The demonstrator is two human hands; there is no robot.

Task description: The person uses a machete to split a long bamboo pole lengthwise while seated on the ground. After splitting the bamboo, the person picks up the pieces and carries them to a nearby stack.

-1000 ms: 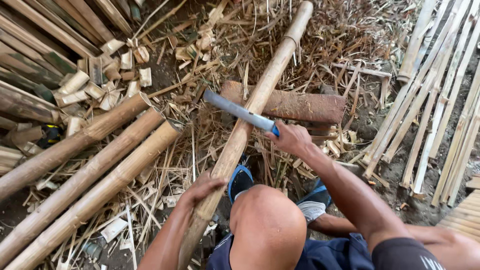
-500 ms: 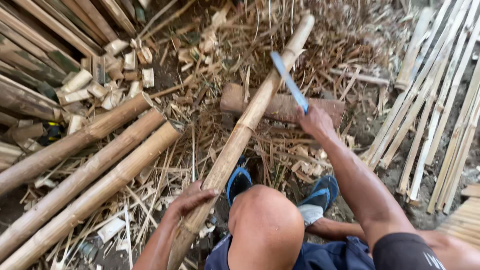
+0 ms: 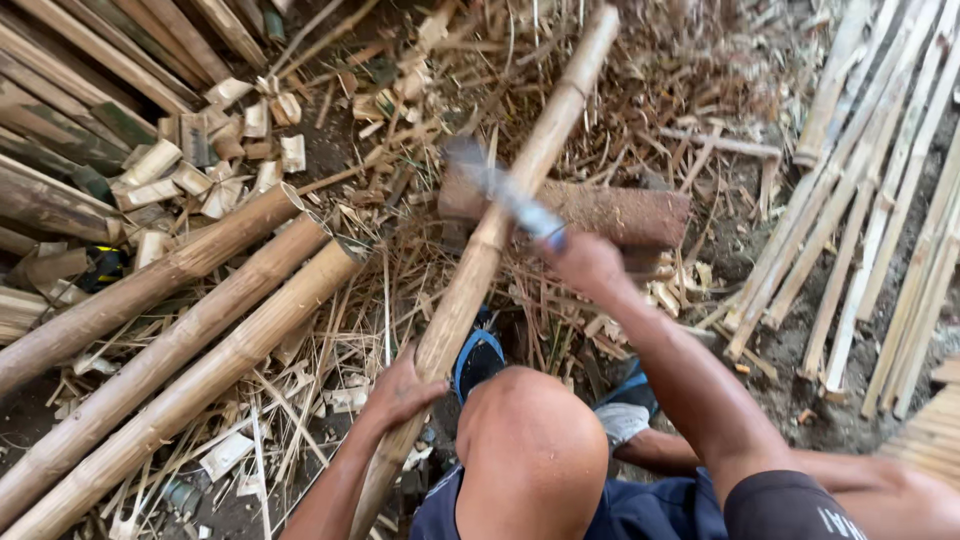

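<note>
A long bamboo pole (image 3: 520, 190) runs from the top centre down to my lap, resting across a brown wooden block (image 3: 620, 212). My left hand (image 3: 400, 392) grips the pole's lower part. My right hand (image 3: 590, 265) is closed on the blue handle of a machete (image 3: 505, 190), whose blurred blade lies against the pole just above the block. My bare knee (image 3: 530, 450) is in the foreground, with blue sandals (image 3: 478, 360) beneath it.
Three thick bamboo poles (image 3: 200, 330) lie at the left, with cut bamboo chunks (image 3: 210, 150) above them. Split bamboo strips (image 3: 880, 220) are stacked at the right. Dry shavings and leaves cover the ground.
My right hand lifted the machete above the pole, then swung it down; the blade is now against the pole. My left hand stays on the pole.
</note>
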